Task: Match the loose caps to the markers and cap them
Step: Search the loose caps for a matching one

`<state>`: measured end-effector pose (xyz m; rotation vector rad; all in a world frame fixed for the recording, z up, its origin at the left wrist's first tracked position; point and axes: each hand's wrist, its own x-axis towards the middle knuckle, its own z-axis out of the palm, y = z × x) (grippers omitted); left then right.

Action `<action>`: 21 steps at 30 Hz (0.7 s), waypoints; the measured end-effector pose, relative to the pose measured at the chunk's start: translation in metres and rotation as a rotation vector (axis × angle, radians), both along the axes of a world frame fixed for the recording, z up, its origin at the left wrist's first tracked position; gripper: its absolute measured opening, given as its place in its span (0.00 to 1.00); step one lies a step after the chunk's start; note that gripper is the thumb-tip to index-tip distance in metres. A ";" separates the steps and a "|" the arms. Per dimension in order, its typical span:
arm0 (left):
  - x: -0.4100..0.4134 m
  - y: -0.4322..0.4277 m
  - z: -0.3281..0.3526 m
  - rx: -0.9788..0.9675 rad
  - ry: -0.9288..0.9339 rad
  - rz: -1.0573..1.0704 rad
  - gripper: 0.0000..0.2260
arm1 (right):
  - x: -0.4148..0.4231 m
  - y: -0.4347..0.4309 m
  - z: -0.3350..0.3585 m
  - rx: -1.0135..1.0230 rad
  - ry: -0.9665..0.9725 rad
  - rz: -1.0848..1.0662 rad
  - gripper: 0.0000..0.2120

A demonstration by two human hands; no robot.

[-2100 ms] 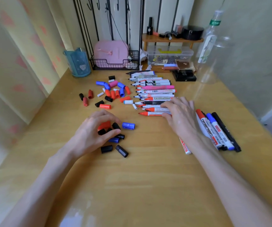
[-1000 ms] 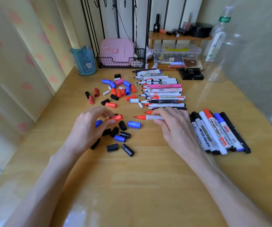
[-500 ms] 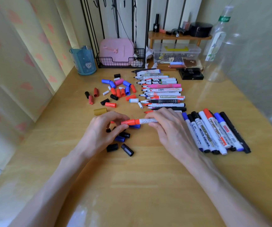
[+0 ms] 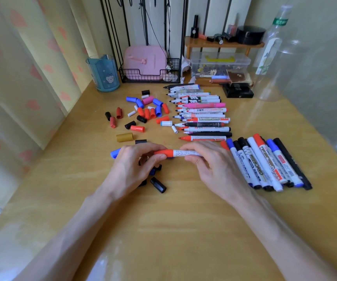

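Since 0.5 s back: the hands have drawn closer together, and the red cap [image 4: 163, 153] now sits butted against the white barrel of the marker [image 4: 185, 153]; before, a pointed red end stuck out past the fingers. Left hand [image 4: 132, 169]: grip narrow, thumb and fingers pinching the red cap. Right hand [image 4: 214, 171]: grip closed round the marker barrel, holding it level over the table [image 4: 183, 230].

A blue cap [image 4: 114, 153] newly shows at the left hand's outer edge; whether it touches the hand, cannot tell. Row of uncapped markers [image 4: 202, 118] unchanged behind the hands. Capped markers [image 4: 265, 165] lie just right of the right hand. Loose caps [image 4: 145, 112] are scattered farther back on the left, with a gold cap [image 4: 124, 137] nearer. Left hand hides part of the near cluster of black caps [image 4: 158, 185].
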<state>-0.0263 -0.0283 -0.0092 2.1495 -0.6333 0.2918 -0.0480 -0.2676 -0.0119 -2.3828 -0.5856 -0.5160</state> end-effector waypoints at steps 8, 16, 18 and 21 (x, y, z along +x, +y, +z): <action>0.003 0.004 -0.002 0.093 -0.003 -0.044 0.10 | 0.000 -0.004 -0.002 -0.003 0.065 0.031 0.11; 0.003 0.002 0.001 0.028 0.071 -0.005 0.05 | 0.003 0.000 -0.001 -0.017 -0.074 0.001 0.12; 0.004 0.003 0.001 0.013 0.089 -0.008 0.06 | 0.003 0.000 0.000 -0.027 -0.133 -0.008 0.13; 0.007 0.011 0.000 -0.054 0.126 0.014 0.07 | 0.006 -0.010 0.002 0.000 -0.209 -0.073 0.19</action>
